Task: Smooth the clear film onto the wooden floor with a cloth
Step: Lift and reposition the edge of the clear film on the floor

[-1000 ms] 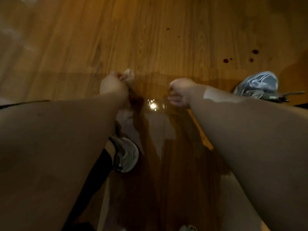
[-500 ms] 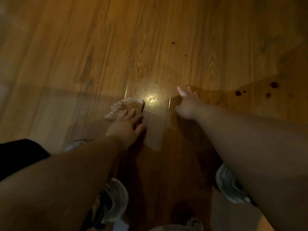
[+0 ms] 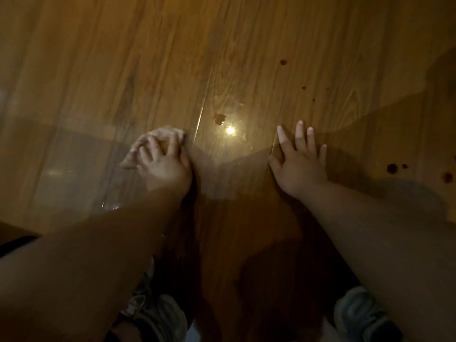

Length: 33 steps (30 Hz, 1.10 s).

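My grey shoes (image 3: 158, 314) sat half hidden beneath my forearms. My left hand (image 3: 164, 164) gripped the crumpled pale cloth (image 3: 160, 133) at the left edge of the clear film strip (image 3: 234, 154). My right hand (image 3: 299, 164) lay spread flat on its right edge. The faint film ran away from me along the brown wooden floor (image 3: 98, 70).

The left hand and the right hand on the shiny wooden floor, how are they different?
The left hand has its fingers bent over a pale crumpled cloth; the right hand holds nothing. The left hand's fingers are bunched together, while the right hand's fingers are straight and spread wide. Both lie palm-down on the brown wooden floor, at the clear film.
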Tool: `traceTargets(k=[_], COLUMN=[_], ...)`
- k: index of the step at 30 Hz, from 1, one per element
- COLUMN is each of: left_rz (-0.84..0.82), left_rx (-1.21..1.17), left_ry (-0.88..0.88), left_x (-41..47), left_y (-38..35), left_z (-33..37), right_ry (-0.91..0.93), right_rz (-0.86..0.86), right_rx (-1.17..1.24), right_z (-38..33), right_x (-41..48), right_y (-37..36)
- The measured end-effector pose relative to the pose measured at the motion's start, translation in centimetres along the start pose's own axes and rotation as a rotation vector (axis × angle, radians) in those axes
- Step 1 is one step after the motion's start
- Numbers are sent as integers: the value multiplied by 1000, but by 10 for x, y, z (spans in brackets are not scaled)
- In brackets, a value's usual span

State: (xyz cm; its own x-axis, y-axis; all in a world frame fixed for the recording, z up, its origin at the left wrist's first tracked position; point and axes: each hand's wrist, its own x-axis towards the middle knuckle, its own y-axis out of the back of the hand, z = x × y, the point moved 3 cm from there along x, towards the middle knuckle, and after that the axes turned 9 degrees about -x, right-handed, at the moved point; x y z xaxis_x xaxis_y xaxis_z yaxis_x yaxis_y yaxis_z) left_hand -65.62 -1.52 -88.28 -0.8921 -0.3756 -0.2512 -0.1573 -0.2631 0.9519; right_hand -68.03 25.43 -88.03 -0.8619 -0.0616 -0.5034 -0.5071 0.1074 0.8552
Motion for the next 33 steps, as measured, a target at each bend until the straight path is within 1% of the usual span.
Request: traceTargets(k=[1, 3, 4, 5, 7, 8, 9, 10, 11, 12, 14, 15, 16, 17, 18, 19, 21, 23, 24, 25, 26, 27, 28, 29, 30, 31, 33], left_rz=[-42, -131, -191, -268, -418, -421, -375, -274, -155, -85, -47, -33, -21, -24, -38, -58, -142, -385, -475, -500, -454, -393, -341, -267, -172, -108, -45], left_rx=[55, 171, 184, 184, 205, 213, 204, 164, 118, 95, -23, -110, -154, -120, -34, 45, 135, 153, 180, 199, 188, 148, 94, 95, 130, 165, -72], left_ry=[-105, -516, -714, -854, -1027, -1067, -1057, -963, -748, -452, 171, 381, 464, 428, 290, 103, -386, -909, -1115, -1264, -1329, -1287, -1156, -965, -738, -459, 106], left_x=[-12, -56, -83, -105, -118, -109, -92, -73, -49, -26, 5, 10, 9, 4, -5, -19, -62, -104, -111, -103, -92, -75, -54, -31, -8, 15, 42], left_y=[-4, -16, -25, -30, -36, -34, -28, -18, -7, 4, 23, 28, 30, 28, 22, 12, -15, -38, -42, -43, -39, -34, -28, -23, -18, -12, 8], left_z=[14, 43, 52, 59, 61, 56, 50, 40, 26, 5, -39, -49, -51, -44, -32, -14, 29, 65, 73, 76, 74, 69, 59, 46, 34, 23, 16], right_ry=[11, 20, 8, -14, -57, -62, -58, -52, -48, -49, -56, -63, -68, -68, -65, -59, -27, 8, 7, -14, -47, -79, -108, -134, -153, -164, -175], right_rz=[46, 138, 179, 208, 203, 172, 136, 109, 100, 103, 120, 125, 125, 124, 128, 138, 178, 216, 224, 225, 213, 193, 166, 145, 136, 139, 167], right_rx=[7, 5, 0, -2, -11, -22, -28, -32, -30, -25, -20, -20, -17, -10, 0, 7, -14, -36, -38, -37, -39, -49, -67, -84, -98, -104, -89], right_z=[3, 12, 19, 27, 43, 48, 49, 49, 47, 43, 37, 35, 34, 33, 33, 34, 36, 38, 39, 44, 49, 55, 61, 66, 69, 70, 67], right_x=[-1, -2, -3, -4, -2, 0, 1, 0, -2, -4, -8, -8, -9, -10, -10, -12, -16, -18, -17, -14, -10, -6, -4, -2, -2, -3, -3], right_y=[-1, 0, 2, 5, 10, 12, 12, 12, 12, 11, 8, 7, 7, 7, 8, 9, 11, 14, 15, 17, 18, 19, 18, 17, 16, 14, 11])
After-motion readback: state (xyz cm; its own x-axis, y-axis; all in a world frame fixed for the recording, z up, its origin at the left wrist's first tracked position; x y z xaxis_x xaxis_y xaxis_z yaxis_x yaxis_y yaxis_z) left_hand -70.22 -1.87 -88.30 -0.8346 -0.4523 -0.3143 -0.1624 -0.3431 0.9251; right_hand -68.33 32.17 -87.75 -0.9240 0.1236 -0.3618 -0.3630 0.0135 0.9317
